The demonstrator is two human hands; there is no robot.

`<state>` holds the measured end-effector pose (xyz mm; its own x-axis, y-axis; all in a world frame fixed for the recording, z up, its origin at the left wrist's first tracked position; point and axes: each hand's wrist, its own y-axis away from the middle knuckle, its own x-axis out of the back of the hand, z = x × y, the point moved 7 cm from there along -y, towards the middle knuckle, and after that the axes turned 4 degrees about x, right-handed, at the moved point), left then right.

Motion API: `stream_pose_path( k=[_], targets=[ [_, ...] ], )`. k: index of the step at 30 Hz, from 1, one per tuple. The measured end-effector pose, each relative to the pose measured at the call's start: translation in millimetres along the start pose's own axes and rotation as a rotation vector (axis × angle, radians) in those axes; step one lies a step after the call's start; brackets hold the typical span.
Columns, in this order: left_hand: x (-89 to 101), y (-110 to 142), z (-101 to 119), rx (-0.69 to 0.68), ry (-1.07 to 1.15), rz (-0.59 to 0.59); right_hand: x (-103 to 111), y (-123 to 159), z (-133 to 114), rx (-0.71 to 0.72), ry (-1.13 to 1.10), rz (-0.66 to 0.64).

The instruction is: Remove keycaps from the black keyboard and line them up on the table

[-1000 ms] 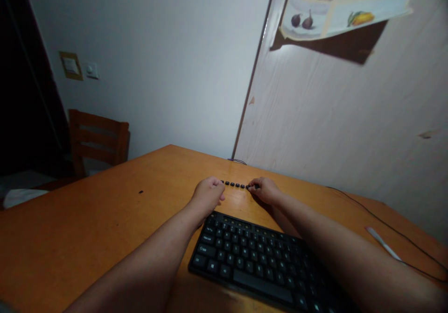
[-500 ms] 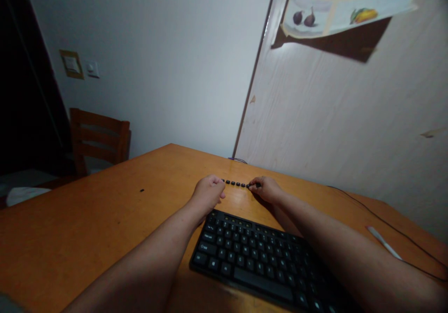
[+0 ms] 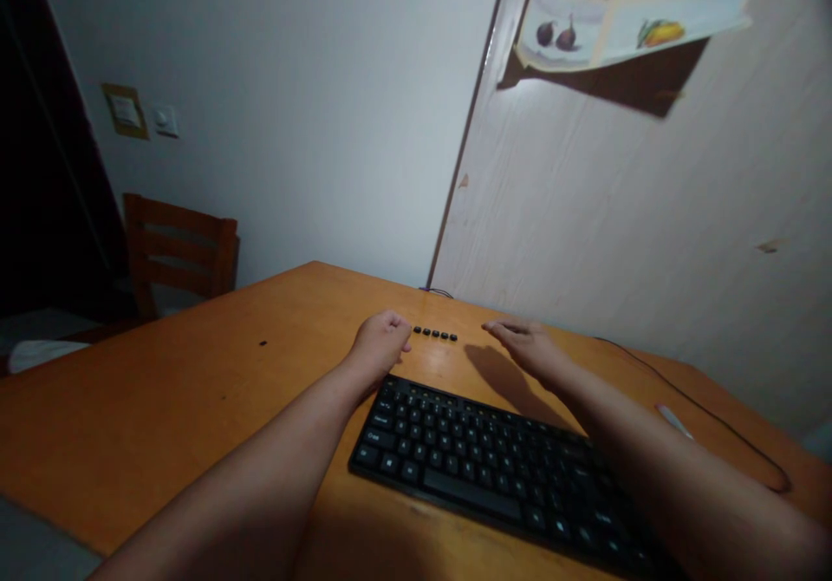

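Note:
A short row of small black keycaps [image 3: 435,333] lies on the table beyond the black keyboard [image 3: 468,460]. My left hand [image 3: 382,340] rests at the row's left end, its fingers curled closed; whatever they may hold is hidden. Right of the row, my right hand [image 3: 520,338] hovers over the table with its fingers stretched out. Nothing shows in it, and its shadow falls on the wood below. Along the keyboard's far edge, small pale spots show where keycaps are off. The right forearm covers part of the keyboard's right side.
One small black piece [image 3: 263,343] lies apart on the left of the wooden table [image 3: 195,408]. A white pen-like stick [image 3: 674,421] and a dark cable [image 3: 702,408] are on the right. A wooden chair [image 3: 178,247] stands behind at left, with walls at the back.
My right hand has come off the row's right end, moving up and to the right with its fingers straightened. My left hand stays beside the left end. The view has shifted slightly.

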<state>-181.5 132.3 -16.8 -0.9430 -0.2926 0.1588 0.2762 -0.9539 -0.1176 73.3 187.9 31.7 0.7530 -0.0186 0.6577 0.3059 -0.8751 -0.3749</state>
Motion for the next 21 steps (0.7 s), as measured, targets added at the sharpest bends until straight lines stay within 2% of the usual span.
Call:
stream_pose_path(
  k=[6, 10, 15, 18, 21],
  targets=[
    [2.3, -4.6, 1.7, -0.153, -0.101, -0.003, 30.5, 58.8, -16.0, -0.203, -0.209, 0.083],
    [7.8, 2.7, 18.3, -0.298, -0.224, 0.049, 46.7, 86.9, -23.5, -0.248, -0.349, 0.095],
    [11.5, 12.8, 45.5, -0.367, -0.269, 0.110, 55.4, 106.4, -19.8, -0.197, -0.428, 0.101],
    [4.9, 17.6, 62.6, -0.383, -0.310, 0.073, 52.9, 110.4, -14.9, -0.173, -0.513, 0.099],
    [-4.5, 21.2, 75.0, -0.336, -0.367, 0.014, 51.8, 109.3, -12.4, -0.169, -0.577, 0.107]
  ],
)
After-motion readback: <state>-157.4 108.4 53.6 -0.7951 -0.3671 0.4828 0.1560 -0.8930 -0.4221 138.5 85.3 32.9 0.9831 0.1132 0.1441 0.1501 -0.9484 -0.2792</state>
